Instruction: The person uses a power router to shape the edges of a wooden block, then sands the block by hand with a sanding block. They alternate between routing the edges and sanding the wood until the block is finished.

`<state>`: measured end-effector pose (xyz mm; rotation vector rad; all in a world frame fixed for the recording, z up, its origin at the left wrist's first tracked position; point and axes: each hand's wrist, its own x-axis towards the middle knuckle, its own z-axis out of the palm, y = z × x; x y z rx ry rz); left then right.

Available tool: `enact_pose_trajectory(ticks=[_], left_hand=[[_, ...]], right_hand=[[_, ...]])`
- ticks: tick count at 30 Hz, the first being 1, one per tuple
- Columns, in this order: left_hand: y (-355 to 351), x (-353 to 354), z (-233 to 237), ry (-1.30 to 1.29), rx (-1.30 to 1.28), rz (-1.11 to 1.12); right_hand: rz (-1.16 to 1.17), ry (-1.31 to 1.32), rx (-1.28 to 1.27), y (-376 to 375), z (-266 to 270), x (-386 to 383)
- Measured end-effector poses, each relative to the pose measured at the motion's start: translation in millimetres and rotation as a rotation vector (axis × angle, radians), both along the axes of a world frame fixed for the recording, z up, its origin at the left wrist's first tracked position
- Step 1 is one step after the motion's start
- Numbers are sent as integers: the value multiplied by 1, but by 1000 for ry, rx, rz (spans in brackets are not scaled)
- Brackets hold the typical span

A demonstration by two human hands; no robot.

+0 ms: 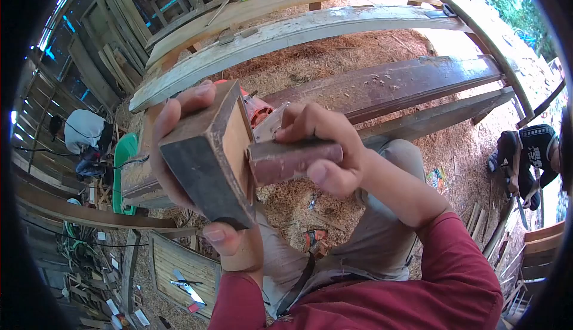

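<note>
My left hand (162, 142) grips a wooden box-like piece (206, 166) from its far side, with the fingers over the top edge and the thumb at the lower corner. The piece has a dark, worn end face and a lighter, recessed side. My right hand (346, 145) is closed around a reddish-brown sanding block (292, 164), with fingers above and thumb below. The block's left end meets the recessed side of the wooden piece. Behind the hands, an orange-red power tool (259, 114) is partly hidden.
Long planks (316, 29) and a dark brown board (412, 88) lie ahead over wood shavings. A green plastic chair (124, 169) stands left. An orange tool (316, 239) lies between my legs. One person (86, 130) is at far left, another (534, 160) at right.
</note>
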<state>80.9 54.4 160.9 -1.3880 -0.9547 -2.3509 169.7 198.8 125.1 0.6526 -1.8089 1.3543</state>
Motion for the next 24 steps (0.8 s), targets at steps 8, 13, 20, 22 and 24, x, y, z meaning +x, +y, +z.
enact_pose_trajectory(ticks=[8,13,20,22,24], left_hand=[[3,-12,-3,54,43,-36],[7,-9,-2,35,98,-97],[6,-36,-8,299,83,-204],[9,-36,-8,295,116,-214],[7,-36,-9,302,124,-208]], right_hand=[[40,114,24,-3,3,-3],[-70,-4,38,6,4,-4],[-132,44,95,10,3,-8],[-45,70,65,3,3,-6],[-2,4,15,3,-2,-5]])
